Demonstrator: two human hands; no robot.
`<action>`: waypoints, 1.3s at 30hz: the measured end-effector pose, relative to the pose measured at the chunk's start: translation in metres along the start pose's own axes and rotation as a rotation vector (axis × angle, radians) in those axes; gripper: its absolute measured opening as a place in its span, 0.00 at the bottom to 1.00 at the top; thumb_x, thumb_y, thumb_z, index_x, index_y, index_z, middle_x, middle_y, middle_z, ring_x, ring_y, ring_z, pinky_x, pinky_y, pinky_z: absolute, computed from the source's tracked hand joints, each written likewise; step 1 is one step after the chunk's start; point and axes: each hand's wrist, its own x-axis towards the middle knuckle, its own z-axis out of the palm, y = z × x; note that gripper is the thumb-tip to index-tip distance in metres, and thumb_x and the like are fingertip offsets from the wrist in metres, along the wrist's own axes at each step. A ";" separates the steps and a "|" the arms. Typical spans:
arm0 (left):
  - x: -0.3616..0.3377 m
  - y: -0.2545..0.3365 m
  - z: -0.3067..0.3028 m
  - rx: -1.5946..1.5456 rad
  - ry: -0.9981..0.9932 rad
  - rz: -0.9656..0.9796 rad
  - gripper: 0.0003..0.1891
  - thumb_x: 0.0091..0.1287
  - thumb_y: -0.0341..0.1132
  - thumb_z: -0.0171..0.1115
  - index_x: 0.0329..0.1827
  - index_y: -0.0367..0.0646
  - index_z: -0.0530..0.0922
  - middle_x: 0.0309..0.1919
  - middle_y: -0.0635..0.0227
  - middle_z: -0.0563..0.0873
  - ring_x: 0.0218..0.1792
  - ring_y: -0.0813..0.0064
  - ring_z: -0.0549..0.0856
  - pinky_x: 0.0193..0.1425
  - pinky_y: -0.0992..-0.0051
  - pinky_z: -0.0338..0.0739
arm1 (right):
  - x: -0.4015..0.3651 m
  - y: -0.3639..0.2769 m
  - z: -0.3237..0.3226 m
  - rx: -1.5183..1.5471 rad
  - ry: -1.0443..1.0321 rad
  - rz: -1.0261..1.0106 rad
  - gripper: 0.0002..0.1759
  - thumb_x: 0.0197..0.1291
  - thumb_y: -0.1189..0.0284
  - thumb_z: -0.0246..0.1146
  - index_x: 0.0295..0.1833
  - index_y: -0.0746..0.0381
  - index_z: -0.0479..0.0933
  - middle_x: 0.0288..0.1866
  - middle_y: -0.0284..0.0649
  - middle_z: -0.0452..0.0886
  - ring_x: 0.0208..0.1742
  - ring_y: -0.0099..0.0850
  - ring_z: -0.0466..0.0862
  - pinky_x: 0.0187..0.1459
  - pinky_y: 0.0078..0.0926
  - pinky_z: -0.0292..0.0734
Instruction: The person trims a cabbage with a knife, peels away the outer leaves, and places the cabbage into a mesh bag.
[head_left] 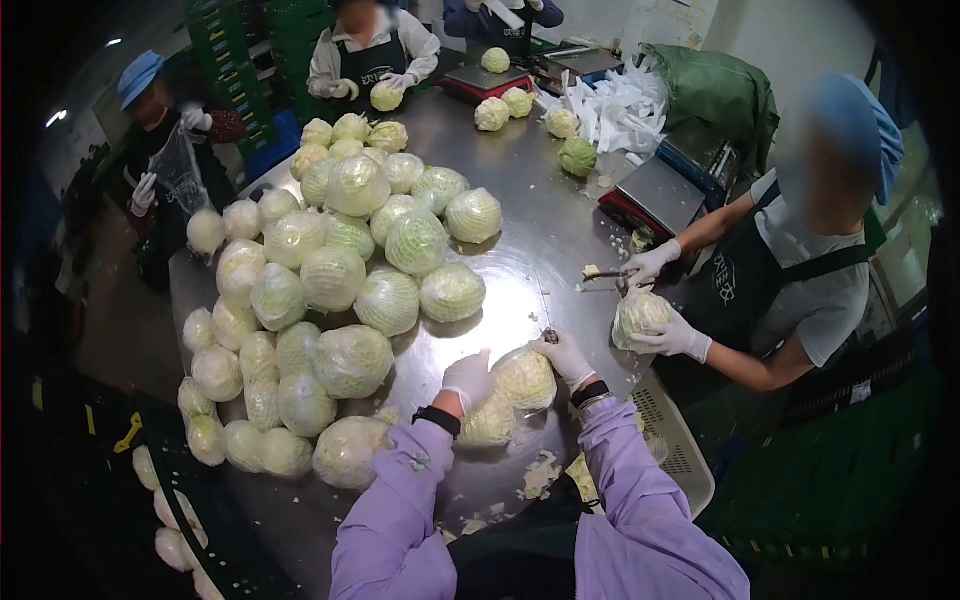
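In front of me, a pale cabbage [525,379] in clear film lies on the metal table, against a second cabbage [488,421] nearer my body. My left hand [468,381], in a white glove, is against the upper cabbage's left side and seems to grip it; its fingertips are partly hidden. At the upper right edge of that cabbage, my gloved right hand [568,359] is closed around a dark-handled tool [550,337] that looks like a knife; its blade is hard to make out. Leaf scraps [541,475] lie close to my right sleeve.
Many wrapped cabbages [333,278] are heaped on the left of the metal table [510,270]. On the right, a co-worker's gloved hands hold a knife [603,284] and a cabbage [641,318]. A white basket [685,445] stands by the right edge. Scales [660,197] and other people are farther back.
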 end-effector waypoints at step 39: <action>-0.153 0.030 -0.008 -1.538 -0.546 -0.030 0.07 0.64 0.25 0.51 0.32 0.41 0.78 0.29 0.71 0.81 0.33 0.81 0.78 0.42 0.78 0.73 | -0.149 -0.002 0.002 0.486 -0.259 0.669 0.26 0.69 0.46 0.51 0.56 0.55 0.77 0.27 0.28 0.79 0.17 0.16 0.72 0.18 0.14 0.66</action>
